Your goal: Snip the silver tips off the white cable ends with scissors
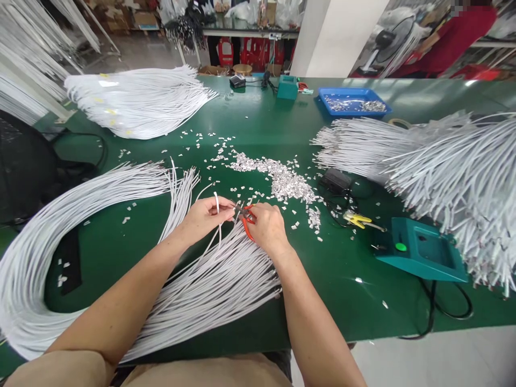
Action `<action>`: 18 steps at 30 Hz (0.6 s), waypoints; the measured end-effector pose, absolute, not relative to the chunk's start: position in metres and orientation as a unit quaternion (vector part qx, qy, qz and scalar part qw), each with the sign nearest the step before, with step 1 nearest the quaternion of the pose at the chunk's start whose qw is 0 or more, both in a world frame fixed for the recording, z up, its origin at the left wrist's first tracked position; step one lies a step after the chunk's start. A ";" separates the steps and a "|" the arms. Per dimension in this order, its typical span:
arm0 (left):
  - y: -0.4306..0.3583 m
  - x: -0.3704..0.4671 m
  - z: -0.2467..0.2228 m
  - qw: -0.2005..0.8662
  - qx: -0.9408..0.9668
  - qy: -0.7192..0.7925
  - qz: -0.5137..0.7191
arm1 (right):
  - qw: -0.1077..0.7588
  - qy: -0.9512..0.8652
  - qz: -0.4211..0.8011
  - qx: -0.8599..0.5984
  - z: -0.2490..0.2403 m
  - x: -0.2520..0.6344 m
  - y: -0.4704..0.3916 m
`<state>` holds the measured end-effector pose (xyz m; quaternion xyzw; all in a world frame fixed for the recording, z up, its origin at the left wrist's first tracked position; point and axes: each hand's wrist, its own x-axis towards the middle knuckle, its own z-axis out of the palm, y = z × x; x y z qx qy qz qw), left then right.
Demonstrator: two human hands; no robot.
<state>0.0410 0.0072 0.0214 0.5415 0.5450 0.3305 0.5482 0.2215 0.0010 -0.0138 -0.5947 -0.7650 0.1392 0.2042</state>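
Between both hands (237, 217), thin white cord (216, 203) meets orange-handled pliers (246, 216).

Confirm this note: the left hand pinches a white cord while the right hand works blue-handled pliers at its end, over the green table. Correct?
One detail is off. In the head view the pliers in the right hand have red-orange handles, not blue. The rest stands: the left hand pinches a white cord over the green table.

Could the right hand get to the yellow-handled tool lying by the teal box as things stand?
Probably yes: the yellow-handled tool lies on bare green table just beyond the right hand, though that hand already grips orange-handled pliers.
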 end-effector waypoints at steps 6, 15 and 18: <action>0.009 0.038 0.013 0.531 0.561 0.540 0.335 | 0.206 -0.770 0.138 -0.588 -0.018 0.220 0.001; 0.007 0.041 0.014 0.488 0.587 0.545 0.345 | 0.293 -0.710 0.240 -0.593 -0.013 0.225 0.004; 0.005 0.043 0.015 0.481 0.586 0.557 0.339 | 0.426 -0.624 0.343 -0.559 -0.010 0.224 0.005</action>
